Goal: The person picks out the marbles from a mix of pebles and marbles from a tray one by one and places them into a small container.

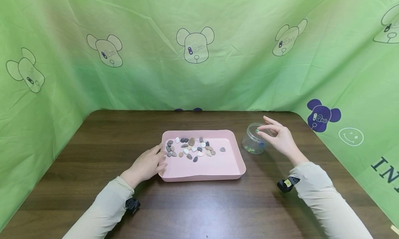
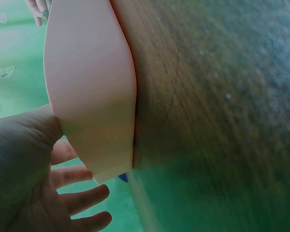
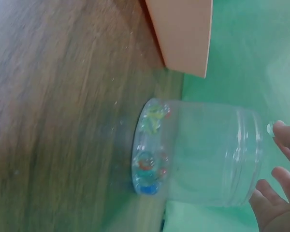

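Observation:
A pink tray lies on the table with several grey, white and brown pebbles in it. My left hand rests against the tray's left side, fingers loosely spread at the rim; the left wrist view shows its thumb touching the pink wall. To the tray's right stands a lidless clear jar with several coloured glass marbles at its bottom. Over the jar's mouth, my right hand pinches a small clear greenish marble between thumb and forefinger. Its other fingers are by the jar's rim.
The brown wooden table extends around the tray and jar. A green printed cloth hangs behind and along both sides of the table. Dark wrist cameras sit at both cuffs.

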{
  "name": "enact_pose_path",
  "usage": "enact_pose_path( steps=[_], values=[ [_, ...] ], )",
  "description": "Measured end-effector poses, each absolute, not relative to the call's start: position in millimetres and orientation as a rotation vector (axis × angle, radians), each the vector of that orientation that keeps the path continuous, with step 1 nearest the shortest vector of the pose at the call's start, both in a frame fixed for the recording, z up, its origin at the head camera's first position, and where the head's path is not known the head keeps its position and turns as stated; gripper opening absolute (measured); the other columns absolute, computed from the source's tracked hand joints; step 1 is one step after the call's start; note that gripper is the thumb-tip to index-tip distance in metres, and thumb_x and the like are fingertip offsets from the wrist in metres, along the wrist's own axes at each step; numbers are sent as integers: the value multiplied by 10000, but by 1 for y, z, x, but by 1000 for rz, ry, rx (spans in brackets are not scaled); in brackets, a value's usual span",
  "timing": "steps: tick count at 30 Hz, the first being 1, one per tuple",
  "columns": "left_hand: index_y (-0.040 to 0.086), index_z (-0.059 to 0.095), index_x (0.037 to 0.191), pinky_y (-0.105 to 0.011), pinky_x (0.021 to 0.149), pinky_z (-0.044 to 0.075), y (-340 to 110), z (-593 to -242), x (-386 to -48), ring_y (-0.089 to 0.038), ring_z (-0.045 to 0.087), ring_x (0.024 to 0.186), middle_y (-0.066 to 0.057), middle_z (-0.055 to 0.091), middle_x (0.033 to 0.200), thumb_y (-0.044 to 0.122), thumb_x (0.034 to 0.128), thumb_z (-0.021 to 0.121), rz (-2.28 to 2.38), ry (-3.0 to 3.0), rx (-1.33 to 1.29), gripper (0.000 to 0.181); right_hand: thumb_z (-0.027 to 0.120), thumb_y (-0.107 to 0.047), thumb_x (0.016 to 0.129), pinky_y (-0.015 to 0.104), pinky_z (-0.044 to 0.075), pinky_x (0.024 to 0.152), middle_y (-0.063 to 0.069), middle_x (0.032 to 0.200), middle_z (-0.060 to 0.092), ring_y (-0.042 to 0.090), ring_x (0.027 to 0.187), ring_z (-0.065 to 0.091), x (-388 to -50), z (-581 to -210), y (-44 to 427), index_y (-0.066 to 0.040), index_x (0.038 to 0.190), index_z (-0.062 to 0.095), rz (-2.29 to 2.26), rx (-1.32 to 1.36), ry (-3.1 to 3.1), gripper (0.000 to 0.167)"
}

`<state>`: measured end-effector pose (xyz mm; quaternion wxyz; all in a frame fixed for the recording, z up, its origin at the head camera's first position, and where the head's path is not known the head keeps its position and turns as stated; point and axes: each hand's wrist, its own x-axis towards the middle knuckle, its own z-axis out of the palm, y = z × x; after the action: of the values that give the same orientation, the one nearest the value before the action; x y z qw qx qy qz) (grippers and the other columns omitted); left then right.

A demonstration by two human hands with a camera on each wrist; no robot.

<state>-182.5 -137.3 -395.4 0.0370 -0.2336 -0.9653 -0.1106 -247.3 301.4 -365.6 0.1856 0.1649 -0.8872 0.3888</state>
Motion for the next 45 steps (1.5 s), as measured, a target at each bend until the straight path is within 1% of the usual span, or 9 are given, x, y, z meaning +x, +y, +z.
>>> enact_pose_path(
  steps=[6,10,12,13,23,36,40,43,45],
  values=[
    [-21,597,1182,-513,1010,413,-138,-396,-183,-396,486,1240,-276,430,1391,223,874,622,-340,-2962,-719,394,716,-76,798,-39,331,881,239,1373,477,-239,1102,370,-249,-369,308,33,964,696,1076,438,-2484,199],
    [-19,599,1176,-508,1007,417,-138,-397,-183,-396,495,1231,-278,431,1389,224,872,625,-336,-2954,-726,390,702,-86,814,-41,328,880,246,1369,478,166,1260,497,-250,-370,311,40,966,691,1045,415,-2493,197],
    [-18,599,1177,-507,1008,417,-138,-397,-184,-395,497,1228,-278,431,1389,224,873,624,-336,-2954,-726,389,696,-90,820,-48,322,874,247,1368,479,402,1219,479,-251,-370,313,44,964,688,1032,400,-2499,196],
    [-18,599,1177,-506,1008,417,-138,-397,-184,-396,499,1226,-277,432,1389,224,874,623,-336,-2955,-725,389,693,-89,822,-52,319,870,250,1366,480,443,1205,471,-252,-371,313,47,963,687,1029,394,-2500,196],
    [-17,596,1180,-504,1006,420,-137,-397,-183,-401,509,1211,-276,432,1388,224,877,622,-344,-2963,-718,389,684,-129,836,-82,285,834,240,1361,490,471,1183,488,-253,-373,319,36,974,688,978,315,-2528,215],
    [-15,603,1169,-493,995,432,-137,-396,-181,-407,527,1187,-276,441,1380,220,873,627,-344,-2953,-722,379,673,-114,835,-49,349,810,259,1316,523,460,1098,563,-251,-376,319,53,975,680,934,190,-2526,217],
    [-14,605,1165,-492,993,433,-137,-396,-181,-406,531,1183,-276,442,1379,221,870,628,-345,-2948,-725,377,659,-115,841,215,484,921,276,1306,522,463,1108,560,-250,-374,318,61,991,671,929,135,-2538,231],
    [-14,603,1166,-495,995,431,-137,-396,-181,-402,525,1192,-275,441,1380,222,870,627,-343,-2949,-727,379,644,-109,846,479,441,939,298,1297,515,479,1115,549,-248,-371,317,80,995,661,944,102,-2541,241],
    [-14,601,1169,-498,998,427,-137,-396,-181,-399,518,1202,-275,438,1383,223,871,626,-342,-2953,-728,382,634,-108,849,525,427,938,307,1289,514,485,1112,548,-247,-370,316,87,992,658,942,85,-2543,243]
  ],
)
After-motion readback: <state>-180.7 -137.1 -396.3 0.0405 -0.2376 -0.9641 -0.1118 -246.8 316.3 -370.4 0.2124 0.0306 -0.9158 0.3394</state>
